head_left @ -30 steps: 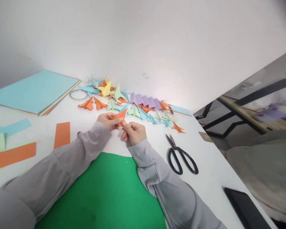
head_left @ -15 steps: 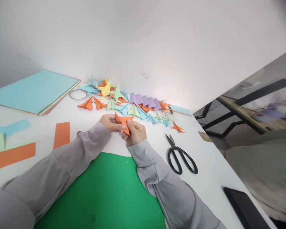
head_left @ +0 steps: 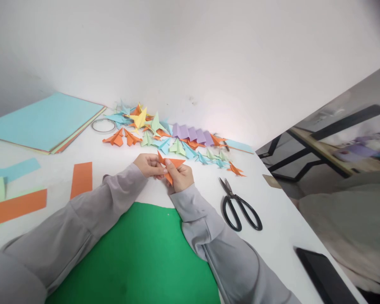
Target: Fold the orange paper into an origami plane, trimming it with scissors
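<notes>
An orange folded paper piece (head_left: 177,162) with pointed tips is held between both hands, above the white table just past the green mat (head_left: 136,253). My left hand (head_left: 149,165) is closed, pinching the paper's left side. From the right, my right hand (head_left: 181,175) grips it with the thumb lying over its middle and hiding part of it. Behind the hands lies a row of folded paper pieces in several colours, among them a yellow one (head_left: 140,119), purple pleated ones (head_left: 192,134) and a light green one (head_left: 177,147).
Black-handled scissors (head_left: 236,202) lie right of my right hand. A dark phone-like slab (head_left: 326,272) rests near the table's right edge. On the left are stacked coloured sheets (head_left: 47,120), a wire ring (head_left: 104,125), an orange strip (head_left: 81,179) and other cut paper.
The orange paper has turned and shifted slightly right in my hands. My right thumb now lies further across it. The things on the table have stayed put.
</notes>
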Tool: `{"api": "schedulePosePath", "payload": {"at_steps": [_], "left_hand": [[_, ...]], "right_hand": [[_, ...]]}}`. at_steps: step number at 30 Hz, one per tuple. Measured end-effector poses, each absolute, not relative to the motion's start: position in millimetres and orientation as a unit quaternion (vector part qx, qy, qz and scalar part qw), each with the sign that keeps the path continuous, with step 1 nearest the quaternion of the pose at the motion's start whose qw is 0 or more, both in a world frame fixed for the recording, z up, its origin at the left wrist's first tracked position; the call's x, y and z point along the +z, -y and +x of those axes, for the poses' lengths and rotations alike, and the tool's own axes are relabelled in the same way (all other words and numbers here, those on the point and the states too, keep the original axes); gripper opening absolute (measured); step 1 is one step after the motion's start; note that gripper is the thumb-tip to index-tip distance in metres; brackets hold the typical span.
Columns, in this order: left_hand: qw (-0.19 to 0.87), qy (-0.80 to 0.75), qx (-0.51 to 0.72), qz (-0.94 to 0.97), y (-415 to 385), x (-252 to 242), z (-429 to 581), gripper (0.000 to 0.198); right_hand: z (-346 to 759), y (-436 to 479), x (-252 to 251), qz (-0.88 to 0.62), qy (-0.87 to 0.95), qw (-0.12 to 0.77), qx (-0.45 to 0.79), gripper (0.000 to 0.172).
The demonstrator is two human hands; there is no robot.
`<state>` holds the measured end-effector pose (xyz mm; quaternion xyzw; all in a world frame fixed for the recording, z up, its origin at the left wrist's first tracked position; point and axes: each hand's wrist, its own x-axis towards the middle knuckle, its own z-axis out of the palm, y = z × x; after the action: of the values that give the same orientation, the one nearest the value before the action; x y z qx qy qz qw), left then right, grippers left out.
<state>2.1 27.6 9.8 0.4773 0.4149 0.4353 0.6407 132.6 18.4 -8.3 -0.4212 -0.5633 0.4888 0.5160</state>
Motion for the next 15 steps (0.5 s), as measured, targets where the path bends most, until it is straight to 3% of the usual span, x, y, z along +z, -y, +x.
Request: {"api": "schedulePosePath", "payload": {"at_steps": [15], "left_hand": [[0.666,-0.355,0.491,0.435,-26.7,4.4,6.6,0.045]], "right_hand": [[132.6,-25.0,-9.3,-0.434,0.488,0.526,0.545,0.054]]}}
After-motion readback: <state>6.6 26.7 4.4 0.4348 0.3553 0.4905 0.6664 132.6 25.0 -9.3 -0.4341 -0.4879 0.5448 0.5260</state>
